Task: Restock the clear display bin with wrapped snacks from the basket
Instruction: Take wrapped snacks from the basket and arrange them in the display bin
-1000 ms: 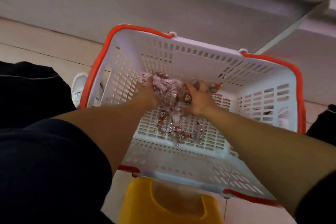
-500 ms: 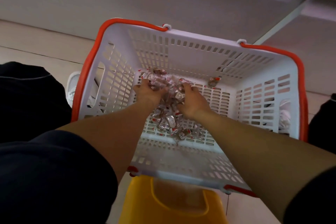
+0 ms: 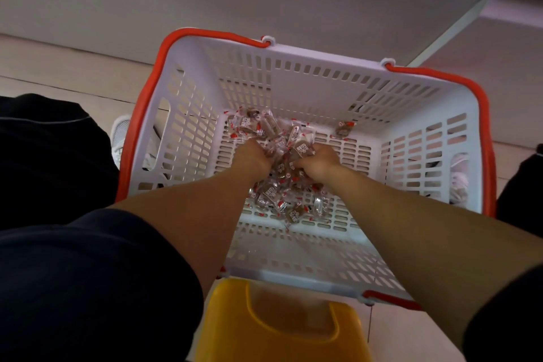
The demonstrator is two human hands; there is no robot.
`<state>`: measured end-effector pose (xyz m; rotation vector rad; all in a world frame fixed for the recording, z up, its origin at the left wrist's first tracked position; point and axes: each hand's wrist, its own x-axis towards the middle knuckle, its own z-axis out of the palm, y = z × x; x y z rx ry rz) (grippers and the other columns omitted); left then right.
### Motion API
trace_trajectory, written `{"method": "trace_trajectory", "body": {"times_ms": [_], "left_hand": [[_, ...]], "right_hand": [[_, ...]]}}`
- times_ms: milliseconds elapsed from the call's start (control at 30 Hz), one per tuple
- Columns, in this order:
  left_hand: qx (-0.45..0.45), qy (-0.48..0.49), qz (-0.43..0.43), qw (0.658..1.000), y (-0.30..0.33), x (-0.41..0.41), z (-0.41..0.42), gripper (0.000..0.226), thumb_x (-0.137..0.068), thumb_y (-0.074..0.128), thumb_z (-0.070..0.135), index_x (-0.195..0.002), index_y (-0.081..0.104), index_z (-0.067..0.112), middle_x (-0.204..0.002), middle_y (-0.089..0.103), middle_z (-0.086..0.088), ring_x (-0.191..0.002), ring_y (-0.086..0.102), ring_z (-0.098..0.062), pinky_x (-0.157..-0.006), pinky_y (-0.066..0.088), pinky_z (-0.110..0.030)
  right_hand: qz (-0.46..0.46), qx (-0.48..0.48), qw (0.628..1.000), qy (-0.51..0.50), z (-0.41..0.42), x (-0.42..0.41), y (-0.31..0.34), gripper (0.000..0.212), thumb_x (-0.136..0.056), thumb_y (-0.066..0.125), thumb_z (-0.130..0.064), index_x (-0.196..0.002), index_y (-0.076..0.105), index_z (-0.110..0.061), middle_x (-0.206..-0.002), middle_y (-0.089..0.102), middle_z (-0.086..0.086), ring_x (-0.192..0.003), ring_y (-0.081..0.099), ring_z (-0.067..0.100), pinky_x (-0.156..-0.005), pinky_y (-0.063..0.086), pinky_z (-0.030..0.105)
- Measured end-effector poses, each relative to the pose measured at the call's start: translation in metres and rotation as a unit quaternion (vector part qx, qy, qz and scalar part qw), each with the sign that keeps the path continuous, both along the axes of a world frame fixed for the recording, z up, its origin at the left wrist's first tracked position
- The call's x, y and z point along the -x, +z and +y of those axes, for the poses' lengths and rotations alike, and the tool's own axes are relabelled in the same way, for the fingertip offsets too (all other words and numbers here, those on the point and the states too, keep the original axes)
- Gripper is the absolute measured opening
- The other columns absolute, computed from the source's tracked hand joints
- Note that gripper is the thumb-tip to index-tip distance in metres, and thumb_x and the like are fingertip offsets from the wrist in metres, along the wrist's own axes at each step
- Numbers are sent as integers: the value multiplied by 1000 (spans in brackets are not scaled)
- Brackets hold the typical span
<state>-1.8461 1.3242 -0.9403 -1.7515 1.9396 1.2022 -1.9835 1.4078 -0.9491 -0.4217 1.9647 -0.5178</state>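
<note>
Basket (image 3: pixel 305 67): white slotted plastic with an orange-red rim, standing on a pale tiled floor (image 3: pixel 58 67); seen from above, open side up.

Wrapped snacks (image 3: pixel 276 194): small clear packets with brown contents and red-and-white print, heaped on the basket floor from the far left toward the near middle. One stray packet (image 3: pixel 343 128) lies apart, far right of the heap, near the far wall.

Left hand (image 3: pixel 254 154): inside the basket, left part of the heap, fingers curled down into the packets and gripping a bunch of them.

Right hand (image 3: pixel 318 160): just beside the left hand, on the right of the heap, fingers likewise curled round a clutch of packets. Packets are bunched between the two hands.

Both forearms are bare; dark sleeves (image 3: pixel 88 273) cover the upper arms at the near edge.

Yellow plastic object (image 3: pixel 279 329): near the viewer, just beneath the basket's near rim; what it is cannot be told.

White shoe (image 3: pixel 119 135): on the floor, left of the basket, partly seen through its slots.

Clear display bin: not in view.
</note>
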Motion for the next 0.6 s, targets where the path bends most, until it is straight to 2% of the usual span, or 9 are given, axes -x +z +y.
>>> {"method": "trace_trajectory", "body": {"times_ms": [67,133,200,267,333,400,467,600], "left_hand": [[17,-26,-5,1000,-4,-4,2,32,-86,70,9,-114,54,9,-96,59,-5,-89,59,-22,-69,44,-27],[31,-43,-3,999,-8,-7,3,27,-87,67,8,-111,55,12,-94,58,-4,-85,56,-21,-68,44,-28],[27,7,40,999,-11,-8,1,9,-89,64,13,-95,57,15,-93,62,-6,-79,56,-18,-65,49,-29],[13,90,95,991,-13,-9,-2,13,-89,64,10,-80,57,18,-88,64,-5,-76,57,-18,-69,53,-32],[-10,136,130,982,-13,-8,-3,17,-87,65,7,-78,58,19,-88,64,-5,-80,60,-20,-75,54,-32],[-29,108,125,986,-13,-6,-1,14,-84,74,17,-88,61,17,-93,66,-2,-85,62,-18,-79,55,-32],[-40,67,105,991,-15,-5,3,33,-78,80,26,-101,59,15,-97,66,1,-87,61,-16,-78,51,-30],[5,3,38,999,-15,1,10,47,-82,76,28,-119,50,14,-105,61,-3,-91,56,-21,-74,42,-31]], "right_hand": [[-19,12,999,-25,0,0,0,53,-86,77,-21,-133,56,-10,-122,65,7,-102,67,30,-90,57,43],[-20,26,998,-59,1,1,-2,56,-92,71,-30,-140,49,-12,-128,60,6,-107,64,30,-96,54,48],[-17,34,996,-86,2,1,-2,39,-98,60,-34,-131,57,-14,-112,64,6,-95,63,27,-95,54,52],[-12,32,994,-100,1,2,-2,30,-100,57,-34,-121,63,-13,-95,65,5,-83,61,25,-91,55,48],[-4,33,994,-108,-1,3,1,29,-97,60,-39,-107,66,-13,-85,63,3,-75,60,23,-80,52,39],[6,31,993,-115,-3,2,4,33,-93,62,-48,-87,62,-16,-78,60,0,-72,58,20,-76,45,33],[18,35,992,-120,-4,2,3,38,-91,64,-51,-80,62,-15,-82,66,2,-76,63,23,-76,48,33],[32,61,988,-142,-3,-1,1,29,-88,72,-37,-74,62,-14,-80,70,7,-72,68,25,-73,56,38]]}}
